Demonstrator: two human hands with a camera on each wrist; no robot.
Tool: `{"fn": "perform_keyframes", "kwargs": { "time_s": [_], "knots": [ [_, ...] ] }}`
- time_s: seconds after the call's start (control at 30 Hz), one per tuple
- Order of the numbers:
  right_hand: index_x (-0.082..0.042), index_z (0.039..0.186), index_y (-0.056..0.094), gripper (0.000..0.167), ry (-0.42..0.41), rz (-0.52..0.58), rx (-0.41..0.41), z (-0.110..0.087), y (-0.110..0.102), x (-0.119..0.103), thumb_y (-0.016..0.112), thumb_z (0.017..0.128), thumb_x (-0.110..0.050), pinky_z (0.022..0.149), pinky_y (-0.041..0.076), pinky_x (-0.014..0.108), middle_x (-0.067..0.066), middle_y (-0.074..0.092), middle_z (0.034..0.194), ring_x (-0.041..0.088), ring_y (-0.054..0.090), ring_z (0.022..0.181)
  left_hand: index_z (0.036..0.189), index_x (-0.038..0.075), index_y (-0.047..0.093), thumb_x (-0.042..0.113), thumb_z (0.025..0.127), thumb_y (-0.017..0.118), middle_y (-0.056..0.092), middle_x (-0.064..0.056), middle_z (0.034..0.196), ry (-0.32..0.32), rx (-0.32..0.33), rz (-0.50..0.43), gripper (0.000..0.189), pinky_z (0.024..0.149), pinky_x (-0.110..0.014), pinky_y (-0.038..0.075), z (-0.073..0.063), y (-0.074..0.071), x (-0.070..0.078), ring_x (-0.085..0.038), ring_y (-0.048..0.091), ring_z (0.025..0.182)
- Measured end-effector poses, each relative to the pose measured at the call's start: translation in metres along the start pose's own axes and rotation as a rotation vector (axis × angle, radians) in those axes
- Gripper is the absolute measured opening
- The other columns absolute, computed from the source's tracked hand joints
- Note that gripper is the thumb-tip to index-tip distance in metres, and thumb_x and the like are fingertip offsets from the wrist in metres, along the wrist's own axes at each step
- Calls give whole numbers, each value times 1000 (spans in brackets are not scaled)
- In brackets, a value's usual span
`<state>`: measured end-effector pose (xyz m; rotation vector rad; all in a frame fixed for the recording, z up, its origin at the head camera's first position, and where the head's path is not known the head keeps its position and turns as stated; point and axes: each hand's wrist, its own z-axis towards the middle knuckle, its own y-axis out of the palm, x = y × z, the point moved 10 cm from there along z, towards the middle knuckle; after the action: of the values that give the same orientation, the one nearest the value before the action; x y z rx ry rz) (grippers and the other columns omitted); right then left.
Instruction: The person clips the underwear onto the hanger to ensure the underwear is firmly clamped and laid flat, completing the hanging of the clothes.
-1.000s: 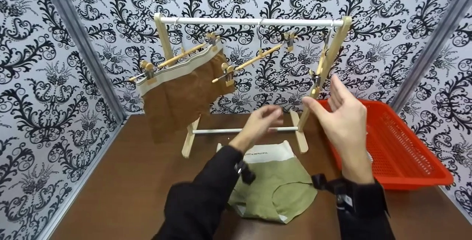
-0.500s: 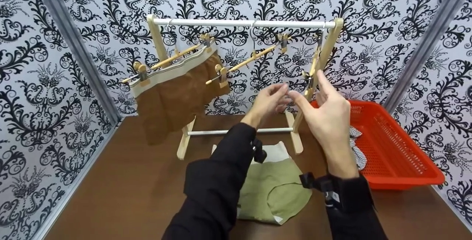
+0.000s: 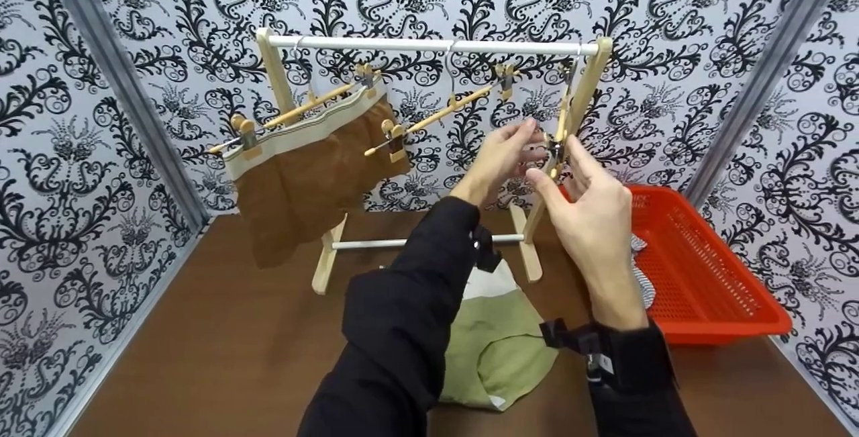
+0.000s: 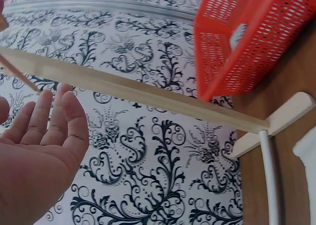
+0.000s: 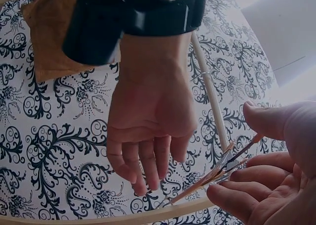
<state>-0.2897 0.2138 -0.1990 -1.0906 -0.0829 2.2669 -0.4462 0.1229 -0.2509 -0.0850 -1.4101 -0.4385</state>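
My right hand (image 3: 590, 222) is raised at the rightmost clip hanger (image 3: 562, 115), its thumb and fingers spread on either side of the near clip (image 3: 556, 150). In the right wrist view a gap shows between the thumb (image 5: 264, 120) and the hanger. Just left of that clip is my left hand (image 3: 503, 158), fingers loosely bent and holding nothing; the left wrist view shows its palm (image 4: 39, 170) turned up. Green underpants (image 3: 513, 350) with a white waistband lie flat on the table, partly hidden by the left sleeve.
A wooden rack with a white rail (image 3: 416, 43) carries the hangers. Brown shorts (image 3: 315, 185) hang clipped on the left hanger; the middle hanger (image 3: 449, 111) bears only its clips. A red basket (image 3: 755, 329) with striped cloth (image 3: 643, 282) stands at the right. Patterned walls enclose the table.
My left hand has moved up and right toward the rightmost hanger. The right hand has shifted left, so its thumb and fingers now flank the clip. The camera view has shifted slightly.
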Motion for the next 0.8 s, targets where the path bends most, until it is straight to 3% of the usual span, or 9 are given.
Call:
{"fn": "perform_keyframes", "kwargs": {
  "time_s": [0.2,0.37,0.53,0.7,0.8],
  "knots": [
    [-1,145,51,68,21,6,1,-4,-1,4,77,91,-32,98,48,27,10,53,144,23,55,130,144,5,53,36,105,54,68,-7,129,-16,-8,23,49,84,-32,56,5,9,7,-18,69,103],
    [-2,145,52,62,-4,19,24,-4,-4,3,74,94,-30,94,50,24,10,56,140,20,58,127,142,6,55,34,106,51,70,-6,124,-35,-18,-7,46,87,-34,56,8,18,7,-19,69,99],
    [-2,144,53,55,-23,-1,44,-3,-8,2,71,97,-26,92,50,22,10,58,138,18,59,124,133,6,63,30,107,51,72,-5,115,-57,-34,-78,37,86,-36,56,13,28,4,-20,70,94],
    [-1,144,52,55,-5,-15,24,-2,-8,4,70,98,-25,94,49,22,11,58,138,19,59,124,120,6,68,28,106,52,73,-6,105,-58,-49,-131,30,74,-32,56,15,32,5,-18,68,82],
    [-1,145,51,56,9,-16,8,-2,-7,6,70,98,-25,95,49,22,11,57,138,18,59,125,117,6,69,28,106,52,72,-6,103,-51,-52,-146,29,73,-31,55,15,33,6,-18,67,81]
  ]
}}
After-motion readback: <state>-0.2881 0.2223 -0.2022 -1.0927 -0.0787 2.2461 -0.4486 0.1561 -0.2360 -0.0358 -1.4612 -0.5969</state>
